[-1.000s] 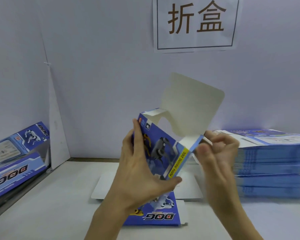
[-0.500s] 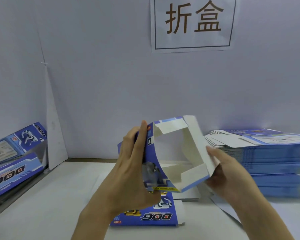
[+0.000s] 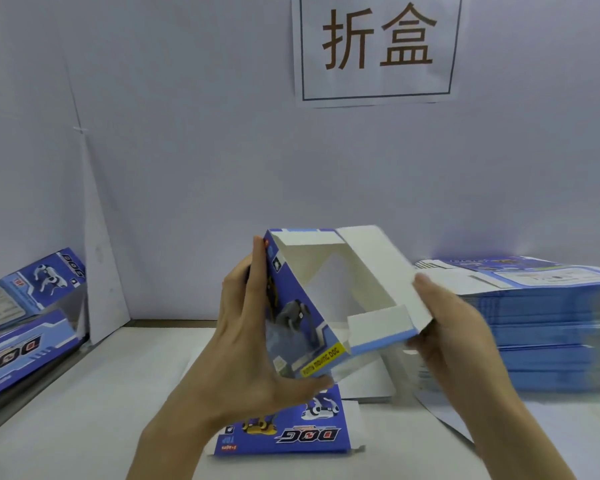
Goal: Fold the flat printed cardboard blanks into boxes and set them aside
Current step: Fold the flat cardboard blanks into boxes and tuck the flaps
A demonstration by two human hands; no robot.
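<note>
White tabletop [image 3: 101,410] | glossy blue rectangular box [image 3: 374,271] | left hand [image 3: 253,344], right hand [image 3: 454,337] gripping

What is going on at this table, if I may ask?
A person holds a printed cardboard box above the table. The left hand grips its printed side; the right hand pinches the white panel opposite. The box is opened into a tube, its end flaps not yet closed. A stack of flat blanks lies at the right, finished boxes at the left.
</note>
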